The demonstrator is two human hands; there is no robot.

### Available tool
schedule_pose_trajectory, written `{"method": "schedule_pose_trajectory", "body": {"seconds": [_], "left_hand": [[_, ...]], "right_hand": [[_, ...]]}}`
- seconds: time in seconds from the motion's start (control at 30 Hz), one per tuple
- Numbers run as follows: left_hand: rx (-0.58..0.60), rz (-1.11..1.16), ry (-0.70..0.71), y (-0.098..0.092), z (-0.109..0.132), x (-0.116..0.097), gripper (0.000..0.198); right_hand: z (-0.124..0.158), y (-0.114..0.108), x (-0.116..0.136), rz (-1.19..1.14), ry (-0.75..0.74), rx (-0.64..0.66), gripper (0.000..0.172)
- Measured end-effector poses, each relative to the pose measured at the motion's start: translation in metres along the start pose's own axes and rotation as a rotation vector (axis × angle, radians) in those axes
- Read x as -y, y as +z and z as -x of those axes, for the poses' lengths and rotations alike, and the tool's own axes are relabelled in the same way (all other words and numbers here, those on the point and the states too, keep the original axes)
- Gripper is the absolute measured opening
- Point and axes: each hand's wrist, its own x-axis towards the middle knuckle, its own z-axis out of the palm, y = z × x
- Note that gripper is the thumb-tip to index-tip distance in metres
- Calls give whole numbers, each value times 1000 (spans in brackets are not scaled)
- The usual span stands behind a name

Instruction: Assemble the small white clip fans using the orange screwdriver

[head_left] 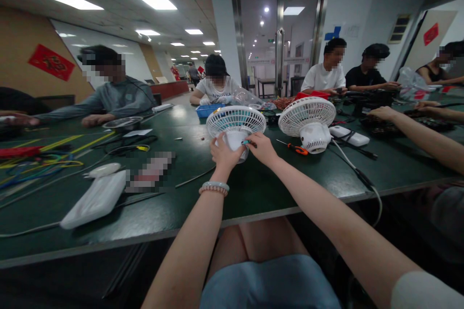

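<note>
A white fan (236, 115) with a round slotted grille rests on the green table in front of me, its motor housing facing me. My left hand (226, 154) is closed around the left side of that housing, thumb across its back. At the housing's right side, my right hand (264, 148) pinches a small teal-and-dark piece (248, 142); it is too small to name. Just right of my right hand lies an orange-and-black screwdriver (297, 148). A second white fan (308, 118) stands beyond it, tilted the same way.
A white power adapter (350, 136) with a cable lies at the right. On the left are a long white plastic-wrapped pack (96, 199), a white mouse (104, 170), a metal dish (123, 123) and coloured wires (39, 169). A blue bin (208, 110) stands behind the fan. Several people sit around the table.
</note>
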Motion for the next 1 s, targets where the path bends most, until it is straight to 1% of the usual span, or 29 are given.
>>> {"method": "schedule_pose_trajectory", "body": {"seconds": [0.1, 0.17, 0.23, 0.3, 0.33, 0.37, 0.43, 0.5, 0.57, 0.63, 0.8, 0.83, 0.9, 0.97, 1.0], "left_hand": [[-6, -1, -3, 1, 0, 0, 87], [-42, -12, 24, 1, 2, 0, 86], [-112, -38, 105, -1, 4, 0, 82], [-171, -66, 231, -4, 6, -2, 71], [-176, -78, 306, -6, 7, -3, 63], [-160, -89, 382, -7, 8, -4, 56], [-87, -107, 519, -7, 10, -7, 45], [-22, -125, 590, -6, 10, -9, 44], [-9, -135, 594, -4, 10, -10, 45], [-26, -126, 588, -2, 9, -10, 44], [-54, -66, 597, 2, 6, -9, 40], [-52, -61, 593, 2, 6, -10, 38], [-38, -58, 584, 2, 6, -10, 34], [-23, -62, 576, 1, 7, -12, 31], [-16, -67, 572, 0, 8, -12, 30]], "right_hand": [[0, 1, 0, -5, 10, 4, 19], [0, 1, 0, -13, 9, 5, 19], [0, 2, 0, -18, 5, 4, 20], [0, 3, 0, -17, 10, 10, 21], [-1, 3, 0, -14, 16, 15, 22], [-1, 4, 0, -12, 22, 19, 23], [-1, 4, 0, -11, 31, 23, 27], [-1, 4, 1, -13, 36, 19, 31], [-2, 2, 2, -14, 39, 10, 33], [-2, 1, 4, -13, 40, 0, 34], [-3, -4, 7, 10, 46, 20, 29], [-3, -6, 5, 27, 68, 23, 28], [-2, -9, 0, 99, 161, 37, 27], [1, -10, -10, 220, 271, 103, 27], [3, -10, -15, 286, 305, 161, 29]]}}
